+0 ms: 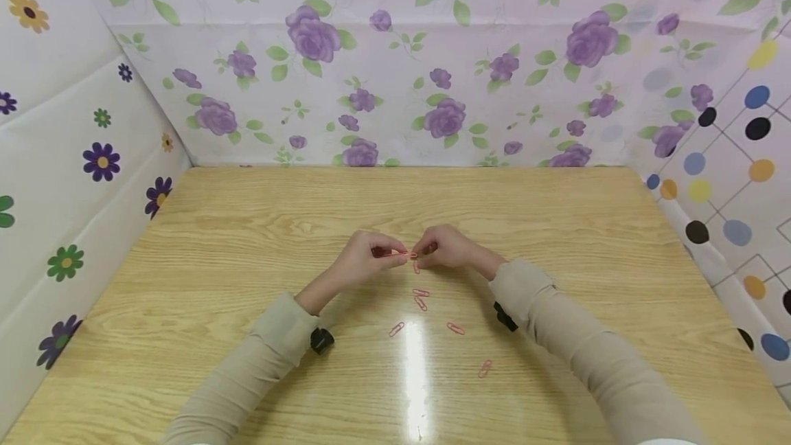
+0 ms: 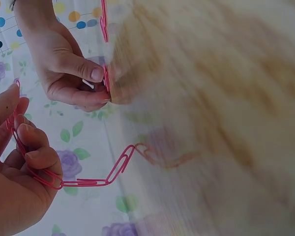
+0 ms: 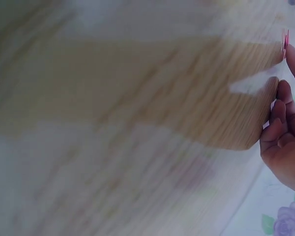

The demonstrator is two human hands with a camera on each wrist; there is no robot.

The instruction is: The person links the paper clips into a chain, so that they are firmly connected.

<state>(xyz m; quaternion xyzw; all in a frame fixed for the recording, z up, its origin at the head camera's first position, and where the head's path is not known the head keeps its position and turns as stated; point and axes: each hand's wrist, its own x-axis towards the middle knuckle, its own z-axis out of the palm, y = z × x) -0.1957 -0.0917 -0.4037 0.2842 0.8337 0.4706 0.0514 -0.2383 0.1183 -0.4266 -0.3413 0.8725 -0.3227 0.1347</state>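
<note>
Left hand [image 1: 363, 254] pinched a chain of linked pinkish-red wire paperclips [image 2: 86, 183], thumb and fingers narrow; chain hung past the curled fingers, tail touching the glossy light wood-grain table [image 1: 247, 225]. Right hand [image 1: 450, 246] narrow too, fingertips at another pinkish-red clip [image 2: 106, 78]; couldn't tell if gripped. More pinkish-red clips [image 1: 455, 328] lay between the forearms.
</note>
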